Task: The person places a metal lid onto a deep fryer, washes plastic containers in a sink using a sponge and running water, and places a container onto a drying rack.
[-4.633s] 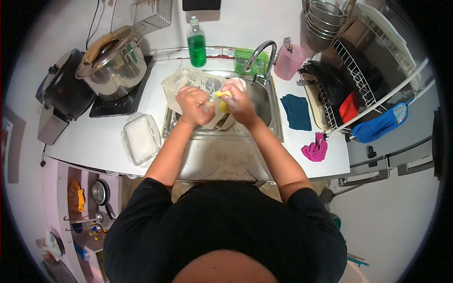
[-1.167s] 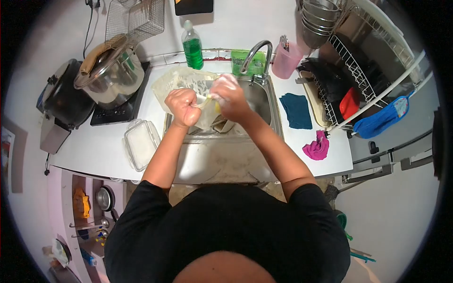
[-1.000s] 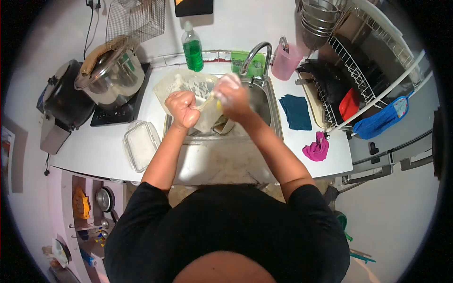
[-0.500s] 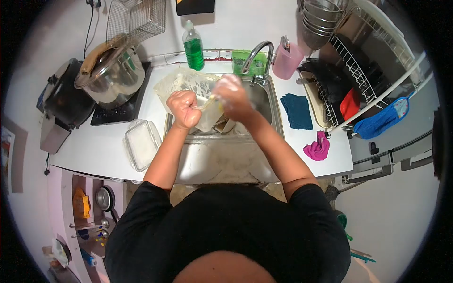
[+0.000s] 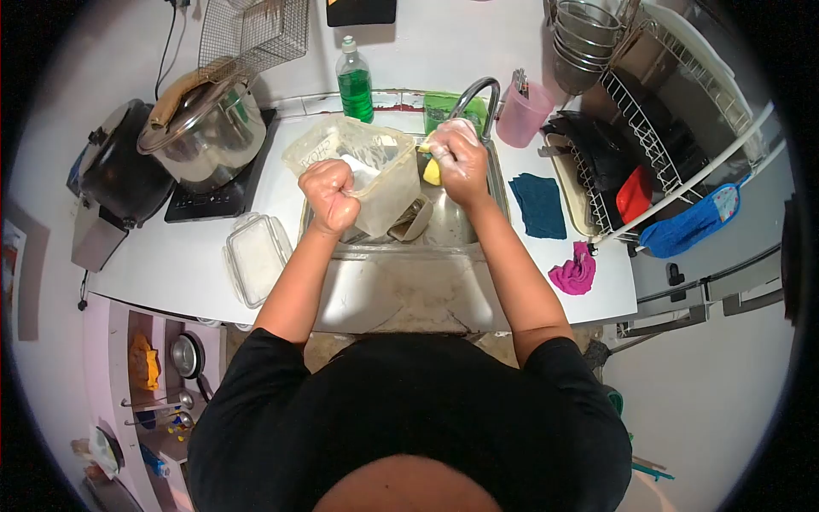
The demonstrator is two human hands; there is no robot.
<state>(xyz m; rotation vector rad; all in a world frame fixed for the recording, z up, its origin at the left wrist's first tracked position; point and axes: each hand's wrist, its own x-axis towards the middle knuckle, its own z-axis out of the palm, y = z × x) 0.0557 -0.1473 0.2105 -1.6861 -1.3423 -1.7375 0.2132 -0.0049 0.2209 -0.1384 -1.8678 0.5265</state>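
My left hand [image 5: 329, 196] is closed on the near rim of a cloudy plastic container [image 5: 388, 192], which sits tilted over the sink [image 5: 452, 218] with its open top facing up. Something white shows inside it. Just right of the container, my right hand [image 5: 461, 160] is wrapped round a yellow sponge [image 5: 432, 171], and white suds cover its knuckles. Under the container, a smaller pale dish [image 5: 417, 224] lies in the sink, mostly hidden.
Behind the sink stand a faucet [image 5: 488, 94], a green soap bottle [image 5: 355, 84] and a pink cup [image 5: 524, 115]. A clear lid [image 5: 258, 260] lies left, near a steel pot [image 5: 213, 132]. At right are a blue cloth [image 5: 538, 206], a magenta cloth [image 5: 574, 269] and a dish rack [image 5: 648, 128].
My right hand has moved right and up, away from my left hand, taking the sponge off the container's rim area. My left hand stays closed in nearly the same place.
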